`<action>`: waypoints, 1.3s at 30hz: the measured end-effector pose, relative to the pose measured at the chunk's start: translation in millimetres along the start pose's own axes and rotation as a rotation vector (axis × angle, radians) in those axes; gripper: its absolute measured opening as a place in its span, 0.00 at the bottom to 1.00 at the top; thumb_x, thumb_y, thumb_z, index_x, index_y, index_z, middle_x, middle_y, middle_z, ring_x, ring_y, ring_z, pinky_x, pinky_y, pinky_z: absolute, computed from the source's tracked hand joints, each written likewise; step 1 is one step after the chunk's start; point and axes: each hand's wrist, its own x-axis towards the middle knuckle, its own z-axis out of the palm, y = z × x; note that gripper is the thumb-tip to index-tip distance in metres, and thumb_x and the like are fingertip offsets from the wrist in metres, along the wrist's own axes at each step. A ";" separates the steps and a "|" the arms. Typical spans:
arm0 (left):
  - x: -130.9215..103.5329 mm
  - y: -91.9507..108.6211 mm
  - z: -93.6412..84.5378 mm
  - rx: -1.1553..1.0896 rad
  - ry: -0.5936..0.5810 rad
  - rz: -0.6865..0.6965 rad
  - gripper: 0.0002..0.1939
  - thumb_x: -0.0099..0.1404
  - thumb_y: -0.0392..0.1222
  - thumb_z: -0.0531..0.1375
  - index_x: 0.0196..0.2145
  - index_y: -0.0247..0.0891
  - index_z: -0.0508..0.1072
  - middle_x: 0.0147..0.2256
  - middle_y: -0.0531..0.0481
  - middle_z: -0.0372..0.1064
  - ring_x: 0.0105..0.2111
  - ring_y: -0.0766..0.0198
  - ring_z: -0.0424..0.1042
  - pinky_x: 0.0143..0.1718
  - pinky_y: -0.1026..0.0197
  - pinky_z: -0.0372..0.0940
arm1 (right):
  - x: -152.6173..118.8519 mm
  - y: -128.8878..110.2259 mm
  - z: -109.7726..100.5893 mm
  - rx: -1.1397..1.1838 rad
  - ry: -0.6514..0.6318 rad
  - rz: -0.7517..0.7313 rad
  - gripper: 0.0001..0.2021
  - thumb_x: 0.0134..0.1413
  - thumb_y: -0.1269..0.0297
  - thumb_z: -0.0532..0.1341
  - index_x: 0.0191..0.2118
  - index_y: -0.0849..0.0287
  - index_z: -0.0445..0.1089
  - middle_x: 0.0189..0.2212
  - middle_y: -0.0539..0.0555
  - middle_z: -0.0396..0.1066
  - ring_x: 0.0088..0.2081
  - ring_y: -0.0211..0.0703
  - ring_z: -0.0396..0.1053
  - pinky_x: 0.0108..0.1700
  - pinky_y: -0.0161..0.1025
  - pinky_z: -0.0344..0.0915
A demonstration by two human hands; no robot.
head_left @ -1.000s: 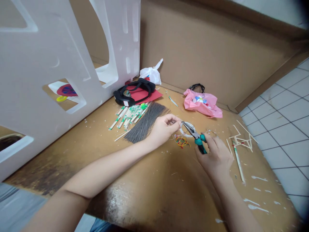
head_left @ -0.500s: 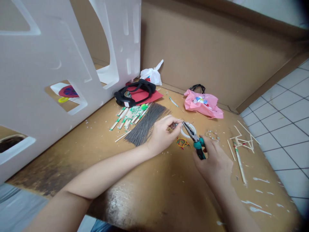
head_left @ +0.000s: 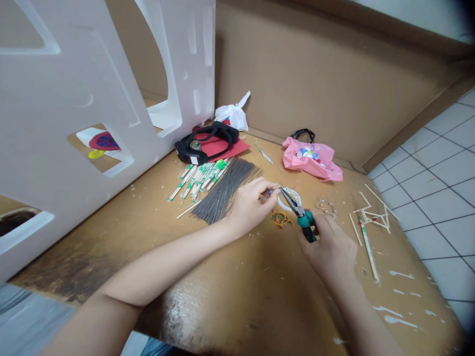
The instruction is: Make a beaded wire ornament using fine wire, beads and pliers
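Observation:
My right hand point(head_left: 330, 242) is closed around the teal and black handles of long-nose pliers point(head_left: 305, 220). The jaws point up and left, at the fingertips of my left hand point(head_left: 256, 200). That left hand pinches a thin piece of wire point(head_left: 267, 193), mostly hidden by the fingers; the plier tips meet it or lie very close, I cannot tell which. Behind the jaws lies a white ring-shaped roll point(head_left: 296, 198). Yellow and red rubber bands point(head_left: 281, 219) rest just below. Beside my left wrist a bundle of thin grey wires point(head_left: 222, 198) is spread on the table.
Paper-wrapped chopsticks point(head_left: 200, 180) lie beside a black headset strap point(head_left: 208, 143) on red paper point(head_left: 237, 146). Further back are a white bag point(head_left: 233, 116) and a pink bag point(head_left: 311, 160). A stick frame point(head_left: 374, 217) lies right, a beaded loop point(head_left: 326, 208) nearer. A white plastic panel point(head_left: 111, 74) stands left.
Both hands hold nearly the same place. The pliers and right hand have shifted only very slightly, and the left fingertips have moved a touch.

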 end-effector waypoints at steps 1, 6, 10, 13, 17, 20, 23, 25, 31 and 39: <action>1.9 -2.9 0.2 -0.005 -0.015 -0.036 0.07 0.61 0.39 0.55 0.30 0.36 0.72 0.29 0.49 0.71 0.28 0.68 0.67 0.33 0.64 0.61 | 1.6 1.0 -1.0 0.010 -0.051 0.020 0.15 0.47 0.63 0.58 0.44 0.55 0.69 0.32 0.51 0.73 0.32 0.42 0.70 0.27 0.35 0.55; 19.7 -27.4 -2.9 -0.241 -0.034 -0.378 0.03 0.57 0.36 0.58 0.29 0.34 0.71 0.25 0.52 0.68 0.24 0.71 0.64 0.29 0.66 0.61 | 10.8 19.9 -5.4 0.040 -0.354 0.035 0.17 0.45 0.62 0.58 0.45 0.50 0.68 0.39 0.50 0.74 0.34 0.45 0.71 0.28 0.36 0.57; 31.7 -37.8 -9.2 -0.754 -0.130 -0.746 0.04 0.56 0.36 0.60 0.28 0.32 0.70 0.23 0.53 0.67 0.21 0.73 0.65 0.26 0.67 0.63 | 18.1 45.9 11.2 0.040 -0.513 -0.022 0.16 0.47 0.58 0.58 0.44 0.49 0.70 0.36 0.50 0.75 0.31 0.45 0.71 0.28 0.37 0.56; 33.3 -34.7 -12.1 -0.914 -0.242 -0.836 0.04 0.55 0.36 0.61 0.28 0.31 0.71 0.24 0.52 0.67 0.21 0.74 0.67 0.25 0.68 0.64 | 18.4 52.1 37.5 0.013 -0.464 -0.041 0.14 0.49 0.57 0.58 0.41 0.52 0.71 0.36 0.53 0.73 0.35 0.46 0.70 0.30 0.37 0.58; 31.1 -27.3 -12.5 -0.938 -0.317 -0.844 0.05 0.56 0.36 0.61 0.30 0.31 0.72 0.24 0.52 0.68 0.22 0.74 0.67 0.25 0.69 0.64 | 8.8 36.7 67.5 0.053 -0.320 -0.067 0.17 0.51 0.56 0.57 0.47 0.56 0.68 0.41 0.57 0.71 0.42 0.46 0.67 0.34 0.37 0.61; 29.5 -23.2 -12.2 -0.938 -0.355 -0.851 0.06 0.56 0.38 0.61 0.29 0.31 0.73 0.24 0.52 0.68 0.22 0.74 0.67 0.25 0.69 0.65 | 0.5 25.5 79.8 0.074 -0.315 -0.158 0.18 0.52 0.57 0.58 0.48 0.56 0.67 0.41 0.58 0.69 0.46 0.48 0.64 0.36 0.38 0.62; 27.7 -19.5 -11.7 -0.960 -0.393 -0.852 0.06 0.56 0.39 0.62 0.30 0.31 0.73 0.24 0.51 0.69 0.22 0.73 0.68 0.26 0.68 0.65 | -1.7 24.7 86.3 0.115 -0.318 -0.166 0.20 0.53 0.55 0.58 0.49 0.58 0.67 0.41 0.59 0.69 0.46 0.49 0.63 0.42 0.42 0.62; 25.7 -16.8 -10.6 -0.977 -0.419 -0.856 0.07 0.56 0.39 0.62 0.30 0.31 0.73 0.24 0.51 0.69 0.22 0.73 0.68 0.26 0.67 0.66 | 1.0 27.3 85.4 0.227 -0.280 -0.123 0.19 0.54 0.54 0.56 0.46 0.60 0.69 0.42 0.61 0.70 0.47 0.51 0.63 0.47 0.47 0.60; 13.2 -11.3 0.7 -1.011 -0.465 -0.846 0.10 0.56 0.42 0.63 0.32 0.31 0.74 0.27 0.48 0.71 0.27 0.69 0.72 0.34 0.63 0.68 | 11.1 23.0 46.7 1.243 -0.400 0.320 0.21 0.59 0.50 0.48 0.45 0.57 0.70 0.37 0.57 0.74 0.31 0.43 0.70 0.33 0.42 0.65; 9.2 -12.0 5.0 -0.800 -0.482 -0.683 0.15 0.51 0.39 0.66 0.37 0.33 0.73 0.35 0.46 0.73 0.35 0.67 0.72 0.42 0.60 0.64 | 9.2 13.6 22.0 1.403 -0.594 0.477 0.16 0.50 0.51 0.60 0.35 0.60 0.73 0.27 0.52 0.71 0.19 0.31 0.59 0.21 0.32 0.55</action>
